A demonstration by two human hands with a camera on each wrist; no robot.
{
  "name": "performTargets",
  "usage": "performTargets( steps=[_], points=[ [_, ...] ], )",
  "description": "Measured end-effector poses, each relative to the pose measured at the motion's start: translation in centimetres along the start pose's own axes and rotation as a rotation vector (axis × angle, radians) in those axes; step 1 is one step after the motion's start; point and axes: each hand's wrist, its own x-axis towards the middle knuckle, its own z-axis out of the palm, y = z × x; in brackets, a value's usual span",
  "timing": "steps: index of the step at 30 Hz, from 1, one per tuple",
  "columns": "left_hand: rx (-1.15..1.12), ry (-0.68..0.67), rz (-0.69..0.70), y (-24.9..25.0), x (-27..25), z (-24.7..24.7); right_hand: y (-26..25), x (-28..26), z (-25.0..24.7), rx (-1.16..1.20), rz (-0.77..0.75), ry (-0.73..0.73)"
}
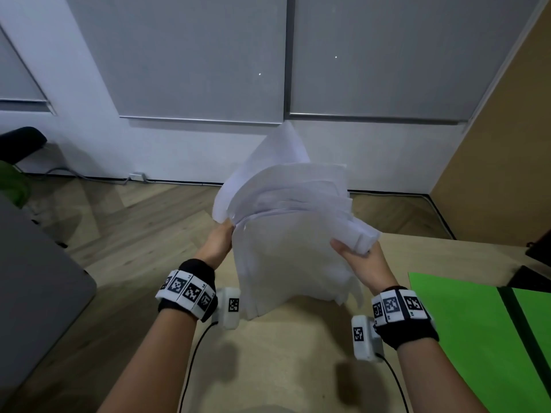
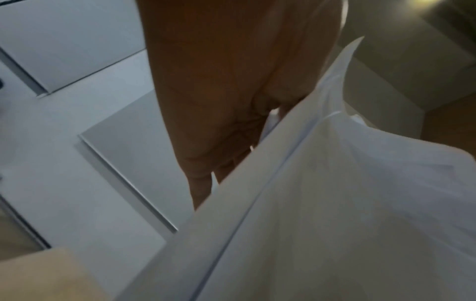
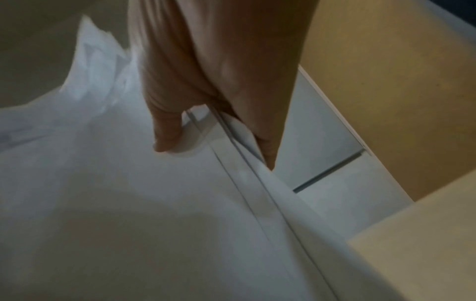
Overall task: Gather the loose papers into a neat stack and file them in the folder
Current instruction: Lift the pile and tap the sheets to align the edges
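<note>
Loose white papers [image 1: 293, 234], bunched upright above the near edge of the desk [image 1: 277, 353], lower edges hanging just over or on the wood; contact not clear from the head view. Sheets fanned and curling forward at the top, corners staggered, far from squared.

Gripped on both side edges: left hand [image 1: 219, 244] with thumb and fingers [image 2: 203, 183] curled round the left edge, right hand [image 1: 362, 257] pinching the right edge, thumb on the near face and fingers [image 3: 167, 130] behind, several sheet edges visible in that pinch.

Green folder [image 1: 477, 332] lying open and flat on the desk to the right, dark spine strip down its middle, well apart from the papers.

Step in hand, by the look of it: jogging the bundle square. To do it well:
- Loosen both grips slightly, enough for sheets to slide but not escape.
- Stand the bundle vertical and tap the bottom edge on the desk until level.
- Turn onto a side edge and tap again.
- Tuck in the curled top sheets first; otherwise likely to crease or slip out.
- Only then carry across to the folder, supported from below.

Risk: a loose outer sheet sliding free over the desk edge toward the floor [image 1: 119, 222].
</note>
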Motion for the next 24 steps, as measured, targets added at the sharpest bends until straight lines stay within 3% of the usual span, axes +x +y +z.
performTargets(
  steps=[6, 8, 11, 14, 17, 19, 24],
  points=[
    [-0.339, -0.296, -0.089, -2.8, 0.1, -1.4, 0.1, 0.0, -0.4, 0.073, 0.051, 0.194],
    [-0.184, -0.292, -0.136, -2.8, -0.4, -0.8, 0.3, -0.1, -0.6, 0.103, 0.08, 0.237],
    [0.246, -0.315, -0.145, -2.5, -1.2, 0.3, 0.3, -0.2, -0.5, 0.105, 0.087, 0.234],
    [0.212, -0.176, -0.168, -2.7, -1.0, 1.0, -0.5, -0.4, -0.1, 0.128, 0.038, 0.261],
    [0.124, -0.085, -0.059, -1.6, -1.2, 2.0, -2.1, -0.5, -0.7, 0.216, -0.059, 0.304],
    [0.082, -0.084, -0.003, -0.9, -1.3, 1.9, -2.6, -0.9, -1.2, 0.221, -0.104, 0.243],
    [-0.05, 0.002, -0.054, -1.9, -0.7, 1.6, -0.3, -1.5, -1.0, 0.065, 0.002, 0.117]
  ],
)
